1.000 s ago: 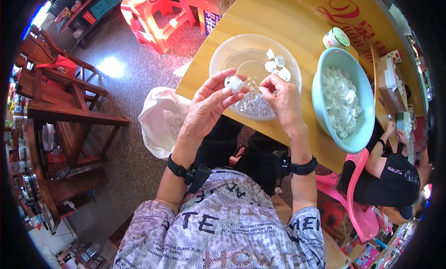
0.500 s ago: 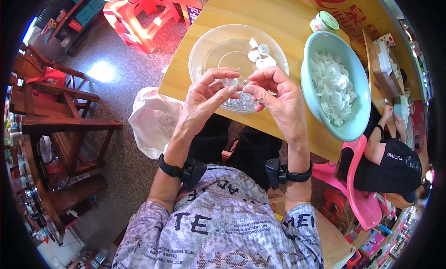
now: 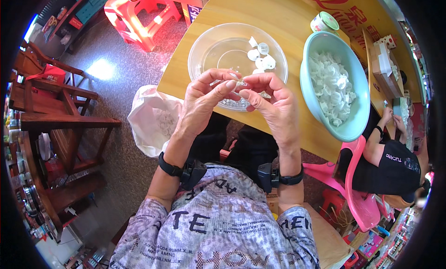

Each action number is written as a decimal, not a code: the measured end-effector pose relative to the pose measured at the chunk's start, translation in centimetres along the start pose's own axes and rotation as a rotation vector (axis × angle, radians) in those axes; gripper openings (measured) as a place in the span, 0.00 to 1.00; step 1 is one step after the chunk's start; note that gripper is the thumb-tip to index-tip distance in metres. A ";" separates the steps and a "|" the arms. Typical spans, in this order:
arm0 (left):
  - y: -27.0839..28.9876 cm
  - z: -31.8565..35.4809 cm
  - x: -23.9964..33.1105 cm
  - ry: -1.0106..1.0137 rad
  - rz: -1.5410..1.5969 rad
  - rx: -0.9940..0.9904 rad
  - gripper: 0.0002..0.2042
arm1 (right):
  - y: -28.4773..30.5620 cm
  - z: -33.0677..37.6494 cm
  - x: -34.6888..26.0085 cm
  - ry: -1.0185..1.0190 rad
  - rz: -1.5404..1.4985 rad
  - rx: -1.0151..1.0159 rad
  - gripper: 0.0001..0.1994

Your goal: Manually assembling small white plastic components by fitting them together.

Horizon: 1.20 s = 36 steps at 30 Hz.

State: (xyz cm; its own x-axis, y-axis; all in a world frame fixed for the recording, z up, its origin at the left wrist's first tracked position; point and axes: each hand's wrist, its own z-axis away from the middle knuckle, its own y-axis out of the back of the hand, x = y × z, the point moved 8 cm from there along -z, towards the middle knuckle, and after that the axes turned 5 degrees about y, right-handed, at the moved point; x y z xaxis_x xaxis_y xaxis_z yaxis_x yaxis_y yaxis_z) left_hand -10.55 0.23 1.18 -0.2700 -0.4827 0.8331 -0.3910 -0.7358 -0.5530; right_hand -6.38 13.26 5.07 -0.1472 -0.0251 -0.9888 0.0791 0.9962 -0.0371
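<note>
Standing well to the left of the round clear tub (image 3: 216, 46) are dark wooden chairs (image 3: 69, 121), and a red bag (image 3: 52, 74) rests on one of them. Beyond the tub, on its left, a red plastic stool (image 3: 134, 25) stands on the floor. A white sack (image 3: 141, 132) gapes just left of the tub and below it, with pale bits inside.

The left hand (image 3: 204, 95) is over the tub's near left part, its thumb and forefinger pinching a small pale piece (image 3: 240, 83). That piece is above the near side of the tub, largely covered by fingertips. Clear bits (image 3: 229, 104) lie in the tub beneath the hands, and several white caps (image 3: 265, 61) lie at its far right. The right hand (image 3: 274, 99) is over the tub's near right part, thumb and forefinger curled close to the piece; I cannot tell whether they grip it.

The tub sits on a yellow wooden table (image 3: 218, 16). Just right of the tub is a teal basin (image 3: 349, 134) heaped with translucent pieces (image 3: 332, 85); a green-lidded container (image 3: 323, 22) stands farther back. Well right of the tub are a pink chair (image 3: 357, 185) and another person (image 3: 390, 164) in black.
</note>
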 end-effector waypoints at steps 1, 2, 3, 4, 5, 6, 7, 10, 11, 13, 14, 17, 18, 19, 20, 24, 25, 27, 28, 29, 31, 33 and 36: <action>-0.1 0.1 -0.1 0.014 0.009 0.000 0.06 | -0.3 0.1 0.1 0.001 0.001 0.001 0.06; -0.1 0.1 -0.2 0.027 0.017 0.000 0.06 | -0.2 0.1 0.0 0.026 0.021 0.049 0.06; -0.1 0.1 -0.2 0.027 0.016 -0.001 0.06 | 0.0 0.2 -0.1 0.051 0.039 0.097 0.05; -0.1 0.1 -0.2 0.026 0.020 -0.008 0.07 | 0.0 0.2 0.1 0.052 0.039 0.098 0.05; -0.1 0.1 -0.2 0.025 0.024 -0.015 0.07 | 0.0 0.2 -0.3 0.132 0.127 0.106 0.05; 0.0 0.1 -0.3 0.024 0.025 -0.015 0.07 | 0.0 0.3 -0.9 0.211 0.214 0.110 0.05; 0.0 0.1 -0.5 0.024 0.041 -0.029 0.08 | -0.1 0.3 -0.9 0.212 0.214 0.110 0.05; -0.1 0.3 -0.6 0.064 0.105 -0.059 0.12 | 0.1 0.6 -1.2 0.232 0.241 0.156 0.04; -0.3 0.3 -0.8 0.103 0.153 -0.075 0.14 | 0.3 0.7 -1.1 0.219 0.190 0.179 0.04; -0.3 0.4 -0.8 0.107 0.139 -0.066 0.15 | 0.4 0.8 -1.0 0.205 0.139 0.202 0.04; -0.2 0.4 -0.8 0.110 0.125 -0.057 0.17 | 0.3 0.9 -1.0 0.216 0.152 0.206 0.04; -0.2 0.3 -0.9 0.092 0.143 -0.030 0.19 | 0.1 1.0 -0.8 0.247 0.162 0.210 0.04; -0.1 0.3 -1.0 0.085 0.140 -0.026 0.19 | 0.0 0.9 -0.8 0.268 0.161 0.211 0.04; 0.0 0.3 -1.1 0.088 0.139 -0.027 0.20 | -0.2 0.9 -0.7 0.273 0.158 0.204 0.04; 0.0 0.3 -1.2 0.090 0.137 -0.027 0.21 | -0.1 0.9 -0.6 0.273 0.154 0.214 0.04; -0.4 0.1 -1.3 0.084 0.157 -0.053 0.23 | 0.0 1.0 -0.3 0.273 0.172 0.236 0.04; -0.4 0.1 -1.2 0.078 0.155 -0.051 0.23 | -0.1 1.0 -0.4 0.277 0.170 0.231 0.04; -0.5 0.1 -1.2 0.066 0.147 -0.056 0.23 | -0.3 1.1 -0.6 0.269 0.143 0.239 0.04; -0.5 0.1 -1.1 0.064 0.147 -0.057 0.23 | -0.4 1.0 -0.6 0.271 0.144 0.238 0.04; -0.6 0.1 -1.1 0.060 0.145 -0.062 0.22 | -0.4 1.0 -0.6 0.273 0.131 0.244 0.04; -0.6 0.1 -1.0 0.054 0.143 -0.068 0.22 | -0.4 1.0 -0.5 0.276 0.118 0.249 0.04; -0.4 0.1 -1.0 0.044 0.075 -0.033 0.22 | -0.3 1.0 -0.5 0.279 0.128 0.264 0.04; -0.6 0.1 -0.6 0.026 0.033 -0.038 0.22 | -0.3 0.9 -0.5 0.291 0.125 0.272 0.04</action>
State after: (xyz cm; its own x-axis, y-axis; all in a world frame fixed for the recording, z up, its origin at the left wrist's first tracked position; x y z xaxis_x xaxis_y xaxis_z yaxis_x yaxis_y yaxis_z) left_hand -10.04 0.91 0.99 -0.3058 -0.4937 0.8141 -0.4147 -0.7006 -0.5807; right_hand -5.43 12.91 5.43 -0.3890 0.1583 -0.9075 0.3661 0.9305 0.0054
